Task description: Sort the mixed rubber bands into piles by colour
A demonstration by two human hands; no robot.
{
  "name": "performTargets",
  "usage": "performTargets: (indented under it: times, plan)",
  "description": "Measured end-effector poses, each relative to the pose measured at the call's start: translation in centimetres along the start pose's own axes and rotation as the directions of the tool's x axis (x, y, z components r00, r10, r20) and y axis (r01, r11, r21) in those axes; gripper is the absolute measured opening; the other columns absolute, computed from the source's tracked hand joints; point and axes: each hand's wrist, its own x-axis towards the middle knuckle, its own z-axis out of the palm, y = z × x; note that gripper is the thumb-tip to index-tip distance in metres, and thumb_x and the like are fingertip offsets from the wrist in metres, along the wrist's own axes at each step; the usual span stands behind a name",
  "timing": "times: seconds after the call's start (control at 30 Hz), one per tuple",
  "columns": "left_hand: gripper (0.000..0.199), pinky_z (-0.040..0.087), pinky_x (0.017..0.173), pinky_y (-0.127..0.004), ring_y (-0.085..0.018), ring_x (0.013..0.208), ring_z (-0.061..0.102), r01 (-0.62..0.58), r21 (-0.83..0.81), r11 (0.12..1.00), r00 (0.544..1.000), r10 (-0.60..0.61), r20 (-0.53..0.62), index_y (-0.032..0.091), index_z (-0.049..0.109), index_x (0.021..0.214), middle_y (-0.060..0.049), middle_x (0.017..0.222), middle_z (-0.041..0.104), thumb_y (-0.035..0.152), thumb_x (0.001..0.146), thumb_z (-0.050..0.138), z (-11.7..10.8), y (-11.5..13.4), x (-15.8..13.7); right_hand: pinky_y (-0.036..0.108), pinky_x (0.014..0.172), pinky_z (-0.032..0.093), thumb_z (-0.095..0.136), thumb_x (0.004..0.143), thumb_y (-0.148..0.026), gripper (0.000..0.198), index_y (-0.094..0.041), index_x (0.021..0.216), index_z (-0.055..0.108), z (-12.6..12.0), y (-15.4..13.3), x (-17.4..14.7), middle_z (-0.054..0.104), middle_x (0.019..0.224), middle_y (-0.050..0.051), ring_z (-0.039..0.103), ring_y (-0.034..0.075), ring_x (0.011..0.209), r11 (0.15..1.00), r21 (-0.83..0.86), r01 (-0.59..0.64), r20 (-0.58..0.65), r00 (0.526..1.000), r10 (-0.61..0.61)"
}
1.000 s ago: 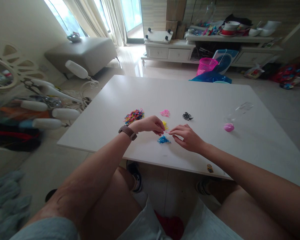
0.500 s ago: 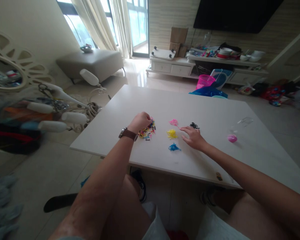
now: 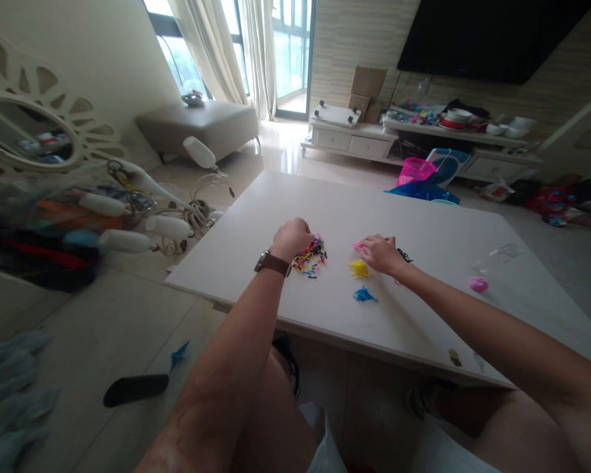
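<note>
multicoloured pieces (image 3: 316, 255) lie by the left hand (image 3: 292, 238), mid-frame; pink pieces (image 3: 356, 246) by the right hand (image 3: 380, 253), centre-right. i cannot tell either grip.

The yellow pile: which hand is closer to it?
Right. The right hand is just beyond the yellow pile and slightly right, by the pink pile. The left hand is farther off, left, at the mixed-colour pile.

From the right hand (image 3: 380, 253), room is given at twelve o'clock over the flat white tabletop (image 3: 325, 205); passage is obstructed at three by a black stringy heap (image 3: 404, 255), at eight (just beside) by a yellow stringy heap (image 3: 359, 269).
</note>
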Motion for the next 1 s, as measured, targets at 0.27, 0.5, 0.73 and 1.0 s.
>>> performTargets:
  times: [0.27,0.5,0.73,1.0]
  plan:
    - [0.020,0.053,0.084,-0.034,-0.025,0.092,0.071,-0.046,0.006,0.999,0.999,0.046,-0.009,0.024,0.076,0.095,-0.011,0.094,0.077,0.033,0.081,0.064,-0.2,0.6,-0.3,0.034,0.089,0.040,0.066,0.086,-0.024,0.021,-0.022,0.105,0.075,1.6,-6.0,3.5,0.074,0.108,0.006,0.065,0.021,0.096,0.962,0.259,0.087,0.090,0.989,-0.113]
    - [0.022,0.052,0.084,-0.032,-0.024,0.092,0.071,-0.046,-0.004,0.999,0.999,0.046,-0.003,0.023,0.076,0.096,-0.011,0.091,0.077,0.033,0.080,0.066,-0.2,0.6,-0.3,0.024,0.068,0.043,0.067,0.078,-0.014,0.010,-0.019,0.082,0.075,3.0,-6.5,5.2,0.070,0.091,0.004,0.062,0.016,0.076,0.935,0.333,0.123,0.117,0.978,-0.170]
    - [0.020,0.052,0.083,-0.033,-0.023,0.090,0.070,-0.055,-0.046,0.997,0.998,0.055,0.002,0.023,0.075,0.096,-0.009,0.088,0.076,0.031,0.080,0.065,-0.4,0.8,-0.4,0.023,0.067,0.042,0.061,0.075,-0.010,0.010,-0.017,0.075,0.068,3.1,-6.0,5.1,0.068,0.083,0.002,0.059,0.013,0.071,0.908,0.380,0.173,0.106,0.968,-0.229]
    - [0.022,0.052,0.081,-0.031,-0.023,0.089,0.070,-0.074,-0.038,0.997,0.997,0.075,0.033,0.022,0.075,0.096,-0.010,0.087,0.076,0.035,0.081,0.065,-0.2,1.0,-0.4,0.021,0.058,0.036,0.058,0.068,-0.007,0.019,-0.018,0.081,0.066,2.9,-6.2,5.2,0.063,0.069,-0.003,0.051,0.012,0.063,0.907,0.392,0.151,0.124,0.969,-0.215]
